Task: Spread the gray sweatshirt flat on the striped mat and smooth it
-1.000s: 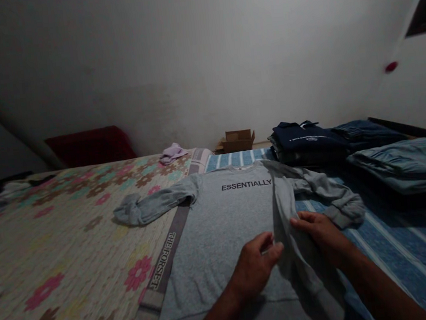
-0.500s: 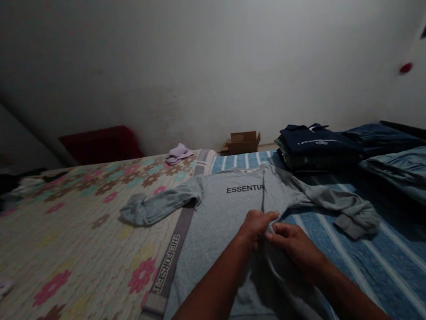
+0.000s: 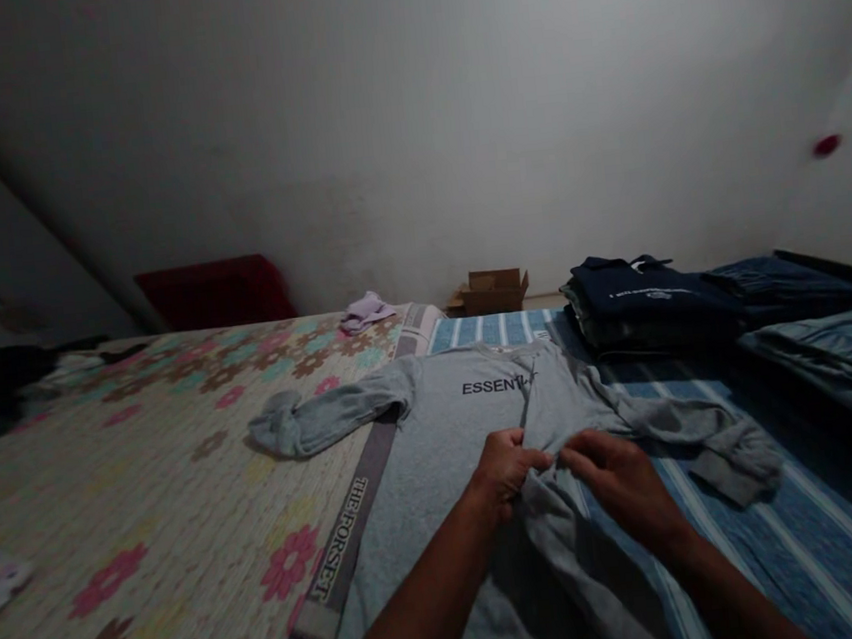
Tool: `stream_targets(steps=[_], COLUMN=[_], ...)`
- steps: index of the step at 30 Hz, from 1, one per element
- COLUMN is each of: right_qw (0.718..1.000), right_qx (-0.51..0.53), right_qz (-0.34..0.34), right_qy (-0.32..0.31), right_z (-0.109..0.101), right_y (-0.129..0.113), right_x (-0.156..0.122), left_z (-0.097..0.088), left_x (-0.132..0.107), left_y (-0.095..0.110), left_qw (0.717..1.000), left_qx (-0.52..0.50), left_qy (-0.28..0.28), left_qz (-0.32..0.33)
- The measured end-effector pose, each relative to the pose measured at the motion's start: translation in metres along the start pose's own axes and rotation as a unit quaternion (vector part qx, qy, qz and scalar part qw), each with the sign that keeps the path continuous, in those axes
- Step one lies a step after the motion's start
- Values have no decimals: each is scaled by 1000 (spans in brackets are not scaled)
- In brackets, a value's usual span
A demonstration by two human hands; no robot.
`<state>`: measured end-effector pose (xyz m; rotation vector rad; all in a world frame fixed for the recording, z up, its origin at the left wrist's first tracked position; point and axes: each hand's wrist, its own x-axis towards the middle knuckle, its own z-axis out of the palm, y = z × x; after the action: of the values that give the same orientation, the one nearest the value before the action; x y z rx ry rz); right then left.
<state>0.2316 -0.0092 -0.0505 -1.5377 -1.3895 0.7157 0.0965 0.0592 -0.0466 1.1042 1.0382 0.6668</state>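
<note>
A grey sweatshirt [image 3: 440,469] with dark lettering on its chest lies spread over the bed, sleeves out to both sides. My left hand [image 3: 510,467] pinches the cloth near the middle of its right side, pulling up a fold that runs through the lettering. Close beside it, my right hand [image 3: 610,463] grips the same bunched edge between thumb and fingers. Below both hands the raised side of the sweatshirt hangs in loose folds, with shadow beneath. The right sleeve [image 3: 708,428] lies crumpled on the striped sheet.
Folded dark blue clothes [image 3: 639,299] are stacked at the back right, with folded light blue jeans [image 3: 843,355] nearer. A cardboard box [image 3: 495,293] stands by the wall. On the flowered cover [image 3: 187,493] lies a small lilac cloth [image 3: 366,311]. Something red [image 3: 216,291] sits behind.
My right hand has shifted slightly right and up along the sweatshirt's edge, a little apart from the left. The fold now covers more of the lettering. The view has tilted slightly.
</note>
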Motion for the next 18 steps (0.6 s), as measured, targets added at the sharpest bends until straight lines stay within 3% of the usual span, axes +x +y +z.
stream_targets(steps=[3, 6, 11, 18], right_qw=[970, 912, 932, 951], right_qx=[-222, -402, -342, -239], right_qz=[-5, 14, 124, 197], right_qy=[104, 73, 12, -16], right_z=[-30, -55, -72, -63], right_y=[29, 58, 82, 94], right_x=[28, 56, 89, 123], left_z=[-4, -7, -9, -9], left_x=[-2, -2, 0, -2], left_y=[-2, -5, -12, -14], left_qw=[1000, 999, 999, 998], left_qx=[-7, 14, 38, 36], left_qy=[-20, -8, 1, -2], left_qz=[13, 29, 31, 48])
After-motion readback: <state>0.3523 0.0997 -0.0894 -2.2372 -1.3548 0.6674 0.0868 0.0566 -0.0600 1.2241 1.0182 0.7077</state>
